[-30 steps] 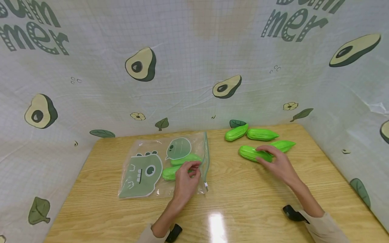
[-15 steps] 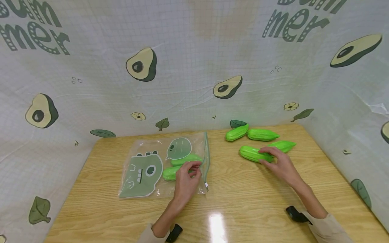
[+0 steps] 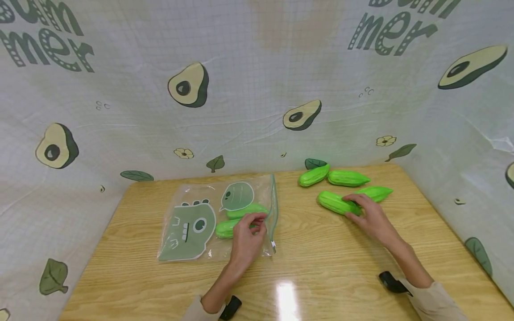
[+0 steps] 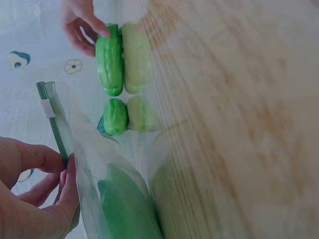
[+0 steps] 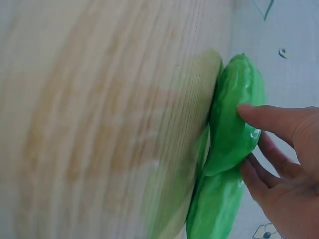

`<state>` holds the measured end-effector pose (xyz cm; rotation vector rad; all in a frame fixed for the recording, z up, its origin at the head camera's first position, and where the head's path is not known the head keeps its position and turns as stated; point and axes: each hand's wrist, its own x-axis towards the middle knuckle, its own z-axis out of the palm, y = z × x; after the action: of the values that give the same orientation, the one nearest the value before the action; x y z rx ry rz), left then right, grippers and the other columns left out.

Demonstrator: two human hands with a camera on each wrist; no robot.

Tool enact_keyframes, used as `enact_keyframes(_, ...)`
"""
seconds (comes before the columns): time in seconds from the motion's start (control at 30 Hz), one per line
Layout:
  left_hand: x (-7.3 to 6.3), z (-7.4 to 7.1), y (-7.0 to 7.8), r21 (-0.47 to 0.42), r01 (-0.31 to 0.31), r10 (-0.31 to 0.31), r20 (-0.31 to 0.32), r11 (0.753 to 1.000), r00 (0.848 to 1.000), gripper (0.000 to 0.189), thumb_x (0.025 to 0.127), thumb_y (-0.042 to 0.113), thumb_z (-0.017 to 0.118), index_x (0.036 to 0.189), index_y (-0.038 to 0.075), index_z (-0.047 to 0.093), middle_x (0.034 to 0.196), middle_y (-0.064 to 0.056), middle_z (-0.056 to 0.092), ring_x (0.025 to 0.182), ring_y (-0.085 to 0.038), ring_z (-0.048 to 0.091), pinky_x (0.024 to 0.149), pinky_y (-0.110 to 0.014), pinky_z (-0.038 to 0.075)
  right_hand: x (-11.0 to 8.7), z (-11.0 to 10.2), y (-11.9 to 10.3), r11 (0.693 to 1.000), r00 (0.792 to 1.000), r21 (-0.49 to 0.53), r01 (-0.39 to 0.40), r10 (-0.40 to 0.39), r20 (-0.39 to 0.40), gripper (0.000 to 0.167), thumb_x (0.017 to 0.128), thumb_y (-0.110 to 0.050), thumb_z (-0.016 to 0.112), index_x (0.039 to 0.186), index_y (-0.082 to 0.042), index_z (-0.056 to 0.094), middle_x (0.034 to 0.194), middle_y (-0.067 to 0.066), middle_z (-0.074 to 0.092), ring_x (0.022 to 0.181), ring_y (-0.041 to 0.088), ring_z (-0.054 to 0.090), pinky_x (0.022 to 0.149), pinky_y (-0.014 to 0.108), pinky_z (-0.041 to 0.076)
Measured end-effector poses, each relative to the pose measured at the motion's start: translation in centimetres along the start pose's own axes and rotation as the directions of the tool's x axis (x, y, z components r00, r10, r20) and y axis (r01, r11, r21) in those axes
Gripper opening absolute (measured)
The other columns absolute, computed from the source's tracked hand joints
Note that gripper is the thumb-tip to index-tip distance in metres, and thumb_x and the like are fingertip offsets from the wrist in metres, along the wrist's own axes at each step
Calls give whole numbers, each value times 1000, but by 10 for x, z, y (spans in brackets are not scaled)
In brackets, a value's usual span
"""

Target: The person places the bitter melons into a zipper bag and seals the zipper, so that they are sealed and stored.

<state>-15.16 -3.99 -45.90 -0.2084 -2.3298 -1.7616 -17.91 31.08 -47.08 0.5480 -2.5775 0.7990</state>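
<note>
My left sleeve [image 3: 202, 310] is plain beige, a black unit [image 3: 231, 307] at its end; my right sleeve [image 3: 435, 302] matches, with a similar black device [image 3: 391, 282]. Left hand [image 3: 247, 236] and right hand [image 3: 373, 220] bare.

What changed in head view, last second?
The right grip has shifted slightly rightward along the green gourd it pinches, whose left end seems to have swung slightly away from the person. Nothing visibly taken up or let go. Unchanged: left grip pinching the zip bag, the other gourds in place.
</note>
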Motion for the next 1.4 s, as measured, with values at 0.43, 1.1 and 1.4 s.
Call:
enact_keyframes(0.43, 0, -1, -1, 2, -8, 8, 2, 1000, 1000, 23, 86, -14, 62, 103, -5, 74, 95, -12, 69, 91, -26, 68, 75, -24, 61, 3, -1, 1, 999, 997, -13, 40, -40, 66, 48, 79, 5, 84, 123, 0, 67, 119, 16, 69, 110, 36, 63, 88, 36, 49)
enact_keyframes(1.1, 0, -1, -2, -2, -22, 22, -5, 1000, 1000, 24, 85, -15, 62, 102, -5, 74, 94, -13, 69, 90, -26, 68, 75, -26, 61, 6, -4, -5, 1000, 998, 19, -17, 16, 68, 41, 85, -9, 84, 123, 0, 70, 115, 17, 73, 99, 37, 70, 80, 54, 58)
enact_keyframes(1.4, 0, -2, -3, -10, -32, 32, -8, 999, 999, 24, 84, -16, 62, 102, -7, 74, 94, -14, 69, 88, -25, 68, 74, -26, 62, 12, -4, -10, 988, 994, 114, -101, 97, 44, 41, 87, -11, 83, 124, 1, 69, 116, 20, 72, 103, 38, 69, 83, 54, 59)
